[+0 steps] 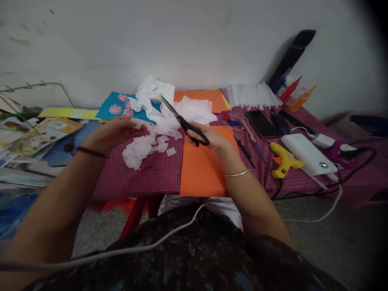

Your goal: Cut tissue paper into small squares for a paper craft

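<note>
My right hand [206, 135] grips the black handles of a pair of scissors [178, 116], whose blades look closed and point up and left. In my left hand [121, 128], the fingers pinch a thin piece of white tissue paper [144, 124]. Below it, a heap of cut tissue pieces [138, 151] lies on the checked tablecloth, with a small square [171, 151] beside it. More crumpled white tissue [154, 93] is piled at the back. An orange sheet [203, 169] lies under my right hand.
A blue sheet with pink-and-white flowers [115, 109] lies back left. On the right are a phone [261, 124], a yellow glue gun [283, 159], a white power bank [307, 153] and cables. Magazines [45, 135] and a green wire frame [45, 84] stand left. A wall rises behind.
</note>
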A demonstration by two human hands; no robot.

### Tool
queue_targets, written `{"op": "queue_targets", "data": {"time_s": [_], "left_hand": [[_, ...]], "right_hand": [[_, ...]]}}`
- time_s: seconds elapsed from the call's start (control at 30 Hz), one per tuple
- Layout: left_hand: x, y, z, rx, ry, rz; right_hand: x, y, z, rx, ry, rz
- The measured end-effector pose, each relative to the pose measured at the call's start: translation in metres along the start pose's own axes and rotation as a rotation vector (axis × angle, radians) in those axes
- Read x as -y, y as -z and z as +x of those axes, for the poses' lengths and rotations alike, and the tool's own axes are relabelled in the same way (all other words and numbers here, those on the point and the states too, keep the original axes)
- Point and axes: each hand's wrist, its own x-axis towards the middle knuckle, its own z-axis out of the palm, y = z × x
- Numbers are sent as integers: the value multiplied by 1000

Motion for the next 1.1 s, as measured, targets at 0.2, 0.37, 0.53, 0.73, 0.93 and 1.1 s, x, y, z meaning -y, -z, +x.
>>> {"op": "queue_targets", "data": {"time_s": [0.2,0.37,0.53,0.73,0.93,1.1], "left_hand": [[28,13,-16,72,7,-334],[39,23,-27,136,-118,-345],[50,41,-36,192,-135,-175],[49,55,-45,425,-274,180],[41,52,-49,554,-320,299],[37,52,-45,693,-360,356]], "right_hand": [[1,-29,2,141,-69,26],[0,-50,3,307,-143,36],[-5,-56,7,399,-205,42],[-8,-59,10,446,-215,57],[-10,-57,11,454,-218,41],[-10,-57,10,451,-220,54]]}}
